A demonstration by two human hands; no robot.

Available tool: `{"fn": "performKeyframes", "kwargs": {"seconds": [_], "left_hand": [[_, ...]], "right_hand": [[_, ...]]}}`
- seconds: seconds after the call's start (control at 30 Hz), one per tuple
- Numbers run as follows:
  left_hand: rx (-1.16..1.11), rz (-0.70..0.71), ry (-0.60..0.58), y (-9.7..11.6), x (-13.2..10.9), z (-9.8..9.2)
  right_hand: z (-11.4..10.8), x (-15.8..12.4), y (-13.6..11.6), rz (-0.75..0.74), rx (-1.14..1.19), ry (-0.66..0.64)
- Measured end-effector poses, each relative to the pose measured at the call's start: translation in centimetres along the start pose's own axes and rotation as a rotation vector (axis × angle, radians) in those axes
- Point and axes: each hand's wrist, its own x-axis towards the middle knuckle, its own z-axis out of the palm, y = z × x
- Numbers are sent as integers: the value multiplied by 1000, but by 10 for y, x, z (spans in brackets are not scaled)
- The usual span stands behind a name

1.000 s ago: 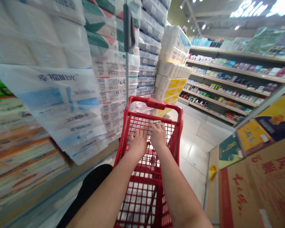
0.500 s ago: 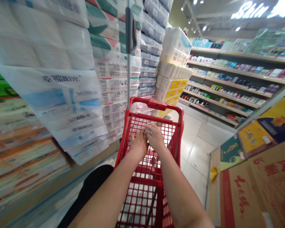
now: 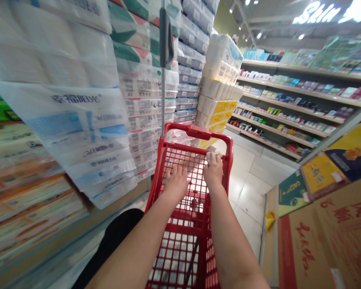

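A red shopping cart (image 3: 180,228) with a grid of plastic bars stands in front of me, its red handle frame (image 3: 195,130) at the far end. On or just over the upper grid lies my left hand (image 3: 177,182), palm down, fingers stretched and apart, holding nothing. My right hand (image 3: 214,170) is at the upper right corner of the grid, close to the handle frame. Its fingers are curled over a small, crumpled whitish tissue (image 3: 209,156), of which only a part shows. The two hands are apart.
Stacked packs of toilet paper (image 3: 90,120) rise along the left, with more paper packs (image 3: 218,88) beyond. Shelves (image 3: 295,96) of small boxed goods line the back right. Cardboard boxes (image 3: 327,233) stand at the right, beside the tiled floor (image 3: 243,176).
My hands were together at the middle of the grid and have separated. The right hand moved right with the tissue; the left opened out flat and stayed near its place.
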Motion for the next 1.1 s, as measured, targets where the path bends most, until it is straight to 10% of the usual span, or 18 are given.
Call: {"fn": "performKeyframes", "kwargs": {"seconds": [0.77,1.1], "left_hand": [[21,-25,-69,2,1,-8],[-2,11,9,-1,-1,-1]], "right_hand": [[13,-24,-49,-297,120,-246],[-3,1,-8,48,65,113]]}}
